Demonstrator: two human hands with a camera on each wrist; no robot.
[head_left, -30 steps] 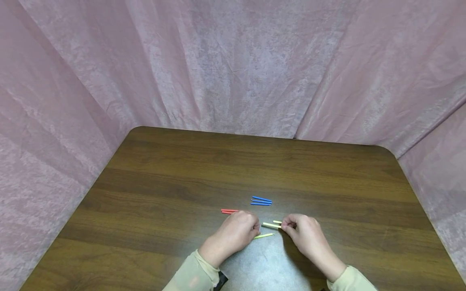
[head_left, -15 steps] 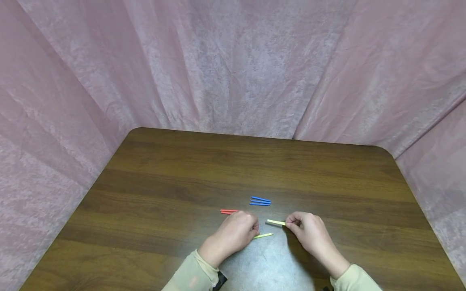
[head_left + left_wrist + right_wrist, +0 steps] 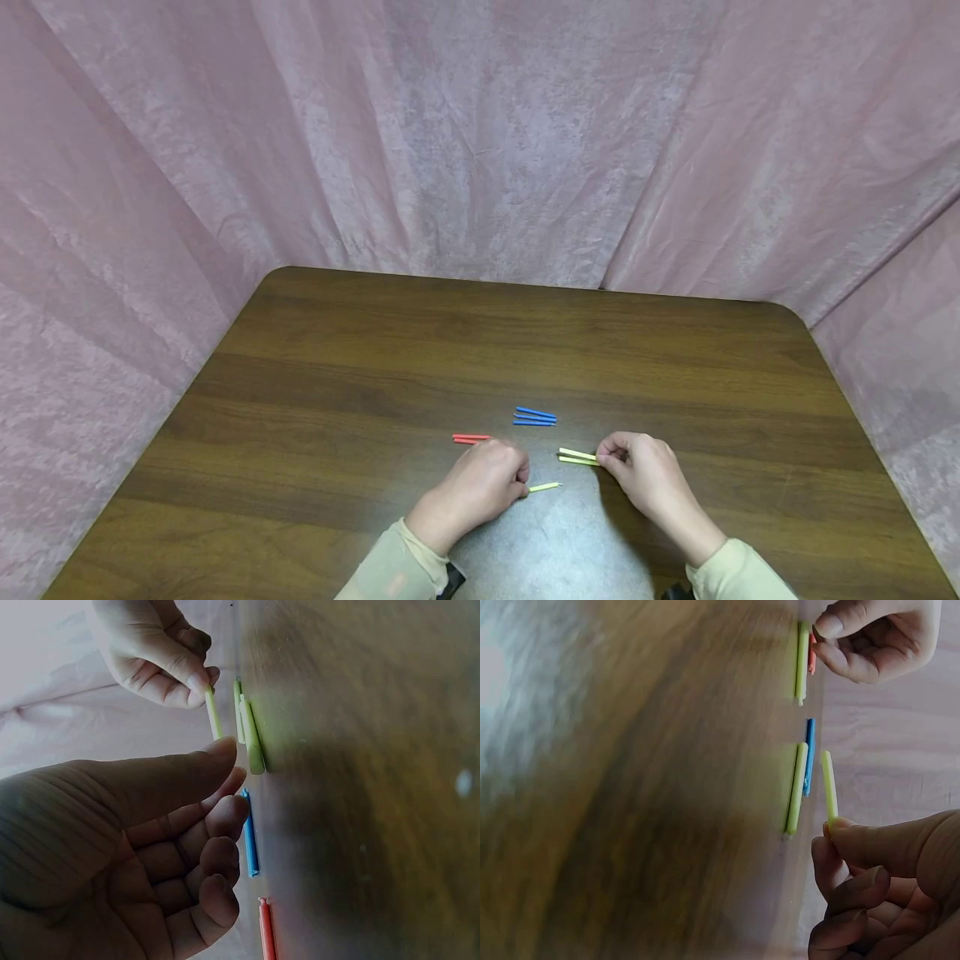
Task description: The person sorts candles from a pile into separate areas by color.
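Thumb and forefinger of my right hand (image 3: 641, 467) pinch one end of a thin yellow candle (image 3: 829, 784), held just off the table. A second yellow candle (image 3: 796, 787) lies on the wood close beside it. My left hand (image 3: 487, 479) hovers low with bent fingers; nothing shows between thumb and forefinger in the left wrist view. Nearest to it, another yellow candle (image 3: 544, 487) lies on the table, one end hidden by the fingers in the head view. Red candles (image 3: 471, 437) lie beyond the left hand, partly covered by it.
Three blue candles (image 3: 535, 417) lie side by side a little farther back on the brown wooden table (image 3: 375, 350). Pink curtains (image 3: 480, 150) hang behind the table and at both sides.
My right hand has moved slightly right and away from me with its candle, now at the far side of the yellow one lying there. The left hand has barely moved.
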